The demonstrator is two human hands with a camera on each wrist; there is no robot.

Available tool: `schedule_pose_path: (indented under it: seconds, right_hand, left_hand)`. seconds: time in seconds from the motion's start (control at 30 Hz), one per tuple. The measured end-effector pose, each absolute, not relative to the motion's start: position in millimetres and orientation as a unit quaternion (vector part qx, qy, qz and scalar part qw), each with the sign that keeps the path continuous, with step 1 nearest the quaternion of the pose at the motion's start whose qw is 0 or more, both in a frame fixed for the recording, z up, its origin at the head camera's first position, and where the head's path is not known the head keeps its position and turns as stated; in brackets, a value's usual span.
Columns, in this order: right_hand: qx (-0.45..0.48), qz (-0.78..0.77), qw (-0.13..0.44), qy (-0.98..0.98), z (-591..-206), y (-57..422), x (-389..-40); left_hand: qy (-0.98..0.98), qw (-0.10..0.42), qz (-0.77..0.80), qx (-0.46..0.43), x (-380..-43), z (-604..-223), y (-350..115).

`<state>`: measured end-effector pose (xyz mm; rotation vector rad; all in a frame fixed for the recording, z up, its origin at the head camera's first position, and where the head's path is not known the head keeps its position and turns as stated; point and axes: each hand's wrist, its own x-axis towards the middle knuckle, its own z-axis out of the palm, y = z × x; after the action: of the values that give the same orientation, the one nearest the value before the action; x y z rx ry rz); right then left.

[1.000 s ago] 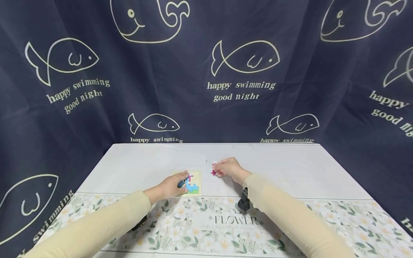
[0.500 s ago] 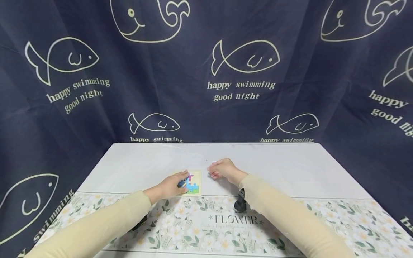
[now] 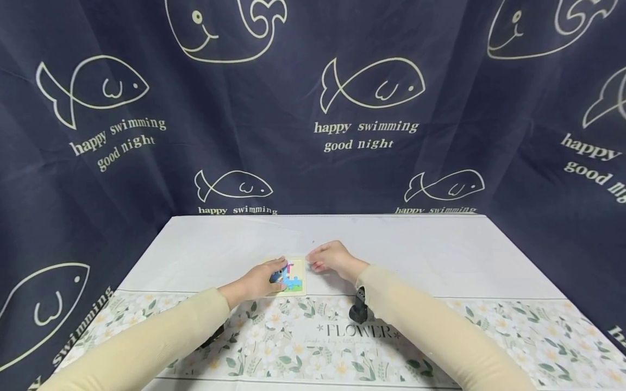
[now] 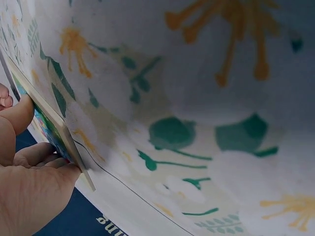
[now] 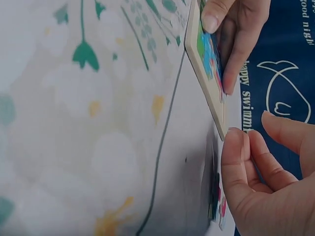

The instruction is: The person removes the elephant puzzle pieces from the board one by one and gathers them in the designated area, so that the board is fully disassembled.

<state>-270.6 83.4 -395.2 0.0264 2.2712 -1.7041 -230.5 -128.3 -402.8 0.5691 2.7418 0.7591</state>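
Note:
A small jigsaw puzzle board [image 3: 304,279] with a pale frame lies on the table, its blue, green and pink picture partly covered. My left hand [image 3: 255,281] rests over its left part, thumb and fairly straight fingers spread on it. Close by the board's right edge is my right hand [image 3: 335,256], its fingers bent. In the right wrist view the thumb [image 5: 234,157] sits beside the board's corner; whether the fingertips pinch something is hidden. Dark-edged puzzle pieces [image 5: 219,199] with pink on them show beside that thumb, seen edge-on.
The table has a white cover [image 3: 415,250] with a floral band [image 3: 274,347] along its front, lettered FLOWER. A dark blue curtain [image 3: 293,136] with fish drawings hangs behind and at both sides. A tiny speck [image 3: 313,241] lies beyond the right hand.
My right hand has moved left, from the pink puzzle piece to the board's right edge. The pink patch is now out of sight in the head view. My left hand has stayed put.

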Motion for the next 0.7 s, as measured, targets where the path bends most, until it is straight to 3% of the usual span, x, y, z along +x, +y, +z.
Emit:
schedule_pose_path:
  seconds: [0.7]
  right_hand:
    - [-0.018, -0.552, 0.17, 0.816, -400.5, 65.6, -264.6]
  left_hand:
    - [0.936, 0.12, 0.258, 0.205, -230.7, -401.1, -129.0]
